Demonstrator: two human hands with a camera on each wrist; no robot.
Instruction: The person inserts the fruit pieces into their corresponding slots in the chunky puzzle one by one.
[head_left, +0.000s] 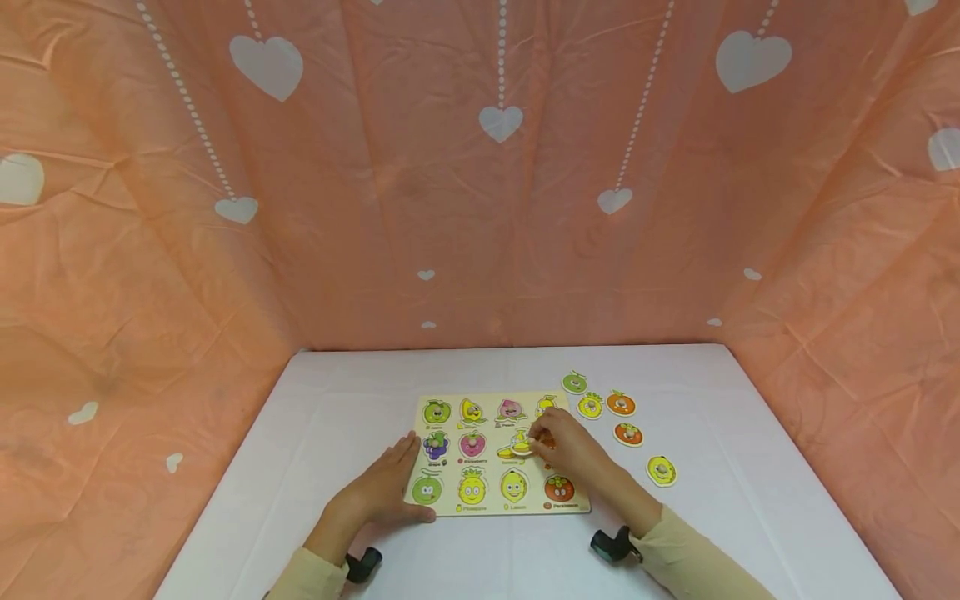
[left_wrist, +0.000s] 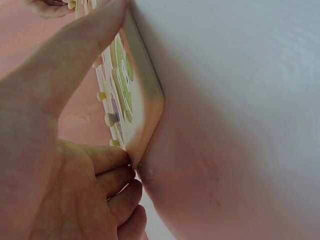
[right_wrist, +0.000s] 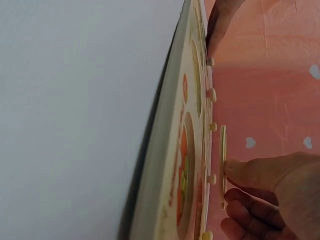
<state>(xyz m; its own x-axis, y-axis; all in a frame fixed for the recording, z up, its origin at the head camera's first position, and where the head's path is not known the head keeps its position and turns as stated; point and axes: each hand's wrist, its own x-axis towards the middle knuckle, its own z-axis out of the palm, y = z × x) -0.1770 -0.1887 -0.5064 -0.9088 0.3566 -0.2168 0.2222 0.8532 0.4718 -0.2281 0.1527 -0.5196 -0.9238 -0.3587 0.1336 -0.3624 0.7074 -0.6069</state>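
Note:
A wooden fruit puzzle board lies flat on the table. My left hand holds it at the near left corner, thumb along the front edge, fingertips against the left side. Between the thumb and fingers of my right hand is a yellow banana puzzle piece, pinched and raised over the board's banana picture. The right wrist view shows this thin piece edge-on, apart from the board. Knobbed pieces such as the apple, grape and strawberry sit in the board. My right hand partly hides the middle row's right end.
Loose pieces lie right of the board: a green melon, a pineapple, an orange, a persimmon and a lemon. A white cloth covers the table. Heart-patterned pink sheeting encloses its back and sides.

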